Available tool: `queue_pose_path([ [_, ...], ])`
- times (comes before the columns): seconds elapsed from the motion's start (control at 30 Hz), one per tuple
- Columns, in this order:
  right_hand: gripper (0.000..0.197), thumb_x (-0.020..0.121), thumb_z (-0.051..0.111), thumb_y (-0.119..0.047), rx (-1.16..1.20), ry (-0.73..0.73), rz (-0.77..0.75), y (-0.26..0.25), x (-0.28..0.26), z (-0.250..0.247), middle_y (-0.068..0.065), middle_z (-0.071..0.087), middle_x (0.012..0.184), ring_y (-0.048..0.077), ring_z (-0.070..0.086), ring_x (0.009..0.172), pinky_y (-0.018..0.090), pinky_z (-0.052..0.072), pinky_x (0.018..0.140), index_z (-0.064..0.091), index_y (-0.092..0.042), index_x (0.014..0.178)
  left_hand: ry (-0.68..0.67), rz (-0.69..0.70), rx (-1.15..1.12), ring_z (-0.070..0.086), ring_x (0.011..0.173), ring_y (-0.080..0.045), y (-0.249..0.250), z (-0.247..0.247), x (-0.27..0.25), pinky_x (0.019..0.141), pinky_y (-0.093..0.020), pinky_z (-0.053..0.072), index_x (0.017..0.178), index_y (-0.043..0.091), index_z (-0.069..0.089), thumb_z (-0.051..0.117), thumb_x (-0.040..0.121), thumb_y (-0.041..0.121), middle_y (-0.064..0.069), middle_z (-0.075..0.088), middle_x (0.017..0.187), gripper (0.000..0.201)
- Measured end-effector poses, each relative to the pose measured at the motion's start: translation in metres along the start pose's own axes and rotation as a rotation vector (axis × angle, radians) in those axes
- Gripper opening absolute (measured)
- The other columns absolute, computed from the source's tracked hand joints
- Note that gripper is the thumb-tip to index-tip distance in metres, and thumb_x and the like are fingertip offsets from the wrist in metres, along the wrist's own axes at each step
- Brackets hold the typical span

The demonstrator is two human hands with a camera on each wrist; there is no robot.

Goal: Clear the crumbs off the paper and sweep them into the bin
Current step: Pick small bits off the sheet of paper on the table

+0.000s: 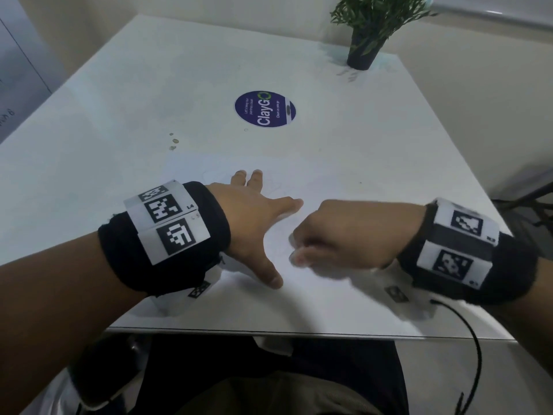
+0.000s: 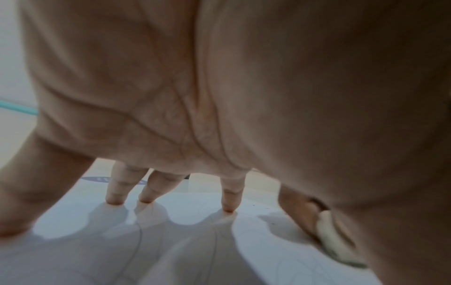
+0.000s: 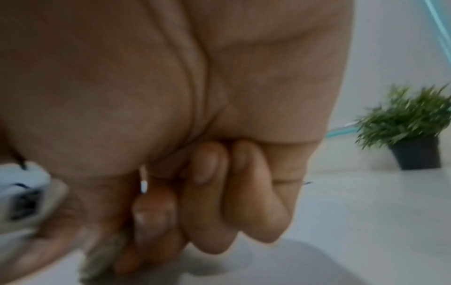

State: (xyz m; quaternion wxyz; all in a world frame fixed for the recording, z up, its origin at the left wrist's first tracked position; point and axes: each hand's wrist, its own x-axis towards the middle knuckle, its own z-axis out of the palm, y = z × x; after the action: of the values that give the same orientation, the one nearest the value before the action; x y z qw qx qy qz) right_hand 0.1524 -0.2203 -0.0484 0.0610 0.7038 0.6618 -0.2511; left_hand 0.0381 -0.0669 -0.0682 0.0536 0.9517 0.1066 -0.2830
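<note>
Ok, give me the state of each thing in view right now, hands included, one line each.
left hand: open, fingers spread, fingertips pressing the paper.
right hand: curled, pinching a small pale wad; what it is, unclear.
paper: flat on the table, pinned by the left hand.
crumbs: a few on the table beyond the paper.
potted plant: upright at the far corner.
sticker: flat on the table.

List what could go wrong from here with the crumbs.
1. The left hand pins the paper with spread fingertips only; a hard sweep may shift it.
2. The right hand pinches a small wad; it could flick crumbs off the table.
3. No bin is in view.
</note>
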Motion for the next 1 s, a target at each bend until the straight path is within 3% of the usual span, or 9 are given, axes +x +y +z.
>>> queue_pose_path([
  [0.13, 0.041, 0.102, 0.050, -0.045, -0.065, 0.068, 0.153, 0.023, -0.002, -0.015, -0.005, 0.056, 0.062, 0.008, 0.050, 0.060, 0.036, 0.047, 0.066, 0.050, -0.023, 0.067, -0.003, -0.004, 0.002, -0.016, 0.153, -0.039, 0.000, -0.001, 0.001, 0.111, -0.060, 0.032, 0.146, 0.060, -0.016, 0.070, 0.049, 0.090, -0.018, -0.019, 0.165, 0.133],
  [0.27, 0.039, 0.102, 0.053, -0.043, -0.018, 0.069, 0.000, -0.001, -0.002, -0.002, -0.007, 0.054, 0.059, 0.006, 0.050, 0.058, 0.020, 0.040, 0.058, 0.049, -0.026, 0.067, 0.013, 0.002, 0.001, -0.015, 0.153, -0.041, 0.001, 0.000, 0.001, 0.112, -0.059, 0.030, 0.148, 0.060, -0.014, 0.072, 0.047, 0.089, -0.020, -0.017, 0.165, 0.135],
  [0.43, 0.040, 0.102, 0.051, -0.042, 0.001, 0.048, 0.097, 0.020, -0.003, -0.007, -0.001, 0.060, 0.065, 0.010, 0.051, 0.061, 0.034, 0.044, 0.065, 0.053, -0.018, 0.070, -0.004, -0.009, 0.022, -0.014, 0.153, -0.039, 0.001, -0.002, 0.001, 0.112, -0.061, 0.033, 0.146, 0.060, -0.016, 0.069, 0.047, 0.092, -0.018, -0.019, 0.165, 0.134],
  [0.53, 0.043, 0.103, 0.050, -0.045, -0.046, 0.097, 0.215, 0.034, -0.002, -0.013, -0.004, 0.053, 0.065, 0.008, 0.047, 0.061, 0.032, 0.036, 0.063, 0.046, -0.025, 0.064, -0.012, -0.013, 0.030, -0.014, 0.153, -0.039, 0.001, -0.003, 0.000, 0.111, -0.060, 0.033, 0.146, 0.060, -0.017, 0.068, 0.048, 0.093, -0.017, -0.019, 0.165, 0.134],
  [0.63, 0.042, 0.103, 0.051, -0.042, 0.013, 0.173, 0.153, 0.025, -0.003, -0.011, -0.006, 0.052, 0.062, 0.008, 0.046, 0.058, 0.031, 0.037, 0.063, 0.044, -0.025, 0.065, 0.011, -0.007, 0.025, -0.006, 0.154, -0.038, 0.002, -0.004, -0.002, 0.108, -0.056, 0.035, 0.145, 0.064, -0.007, 0.069, 0.047, 0.092, -0.017, -0.011, 0.167, 0.128],
  [0.77, 0.033, 0.106, 0.051, -0.029, 0.918, -0.084, 0.067, 0.000, -0.002, -0.004, 0.016, 0.071, 0.085, 0.020, 0.066, 0.070, 0.030, 0.055, 0.066, 0.060, -0.008, 0.082, 0.035, -0.017, 0.041, 0.004, 0.153, -0.039, 0.001, -0.009, 0.000, 0.108, -0.052, 0.036, 0.144, 0.067, -0.007, 0.067, 0.046, 0.093, -0.018, -0.005, 0.167, 0.125],
  [0.87, 0.026, 0.104, 0.051, -0.026, 1.517, -0.246, 0.153, 0.010, 0.007, 0.009, 0.030, 0.069, 0.105, 0.037, 0.073, 0.090, 0.037, 0.062, 0.079, 0.059, -0.002, 0.099, 0.048, -0.022, 0.068, 0.008, 0.152, -0.035, -0.004, -0.010, 0.004, 0.104, -0.049, 0.038, 0.146, 0.063, -0.014, 0.063, 0.043, 0.096, -0.015, -0.003, 0.167, 0.134],
  [0.93, 0.024, 0.102, 0.051, -0.030, 1.726, -0.046, 0.273, 0.036, 0.013, 0.007, 0.028, 0.070, 0.110, 0.037, 0.073, 0.100, 0.037, 0.062, 0.085, 0.055, -0.007, 0.099, 0.050, -0.014, 0.074, 0.006, 0.153, -0.034, -0.006, -0.010, 0.004, 0.105, -0.051, 0.038, 0.148, 0.058, -0.016, 0.064, 0.041, 0.097, -0.015, -0.004, 0.167, 0.138],
  [1.0, 0.026, 0.105, 0.048, -0.032, 1.889, 0.346, 0.333, 0.065, 0.013, -0.003, 0.024, 0.068, 0.117, 0.035, 0.072, 0.110, 0.038, 0.060, 0.091, 0.056, -0.013, 0.089, 0.040, -0.008, 0.077, 0.001, 0.154, -0.032, -0.008, -0.009, 0.004, 0.108, -0.052, 0.035, 0.148, 0.053, -0.022, 0.063, 0.040, 0.098, -0.013, -0.008, 0.167, 0.145],
])
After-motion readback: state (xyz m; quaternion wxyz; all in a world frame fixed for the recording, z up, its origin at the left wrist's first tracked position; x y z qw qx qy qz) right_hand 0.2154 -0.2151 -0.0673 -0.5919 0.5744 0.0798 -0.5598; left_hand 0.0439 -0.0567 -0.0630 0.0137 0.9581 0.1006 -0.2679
